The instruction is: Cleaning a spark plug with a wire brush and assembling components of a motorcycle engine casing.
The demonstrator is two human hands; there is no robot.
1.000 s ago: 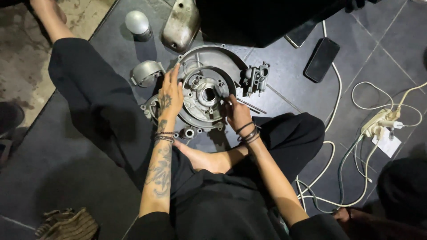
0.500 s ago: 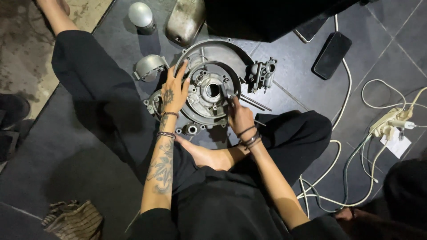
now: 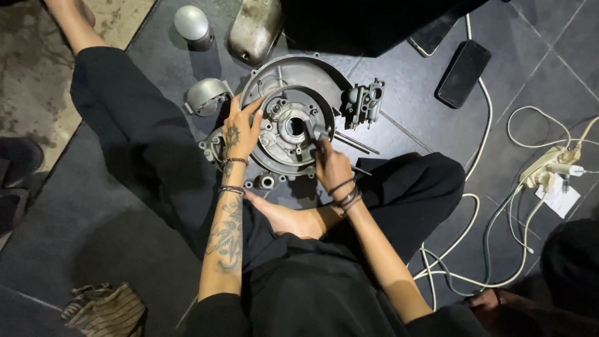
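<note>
We look down at our own lap as we sit cross-legged on a dark tiled floor (image 3: 399, 93). Between our knees lies a round grey cast-metal engine casing (image 3: 288, 125) with a central hole, resting flat on the floor.

Our left hand (image 3: 240, 131), tattooed and wearing bracelets at the wrist, lies on the casing's left rim with the fingers spread and pressing down. Our right hand (image 3: 331, 167) is closed around a thin dark metal tool (image 3: 310, 132), whose tip reaches into the casing near the central hole.

Just beside the casing on its right sits a small grey carburettor-like metal part (image 3: 365, 103). Two thin metal rods (image 3: 355, 143) lie on the floor next to it. Above the casing are a dull metal curved cover (image 3: 254, 28), a rounded grey metal cap (image 3: 192, 25) and a smaller grey metal housing (image 3: 206, 95). A black phone (image 3: 463, 73) lies to the upper right, with white cables (image 3: 480, 162) trailing to a white power strip (image 3: 549, 168). A striped cloth (image 3: 106, 309) lies at the lower left.
</note>
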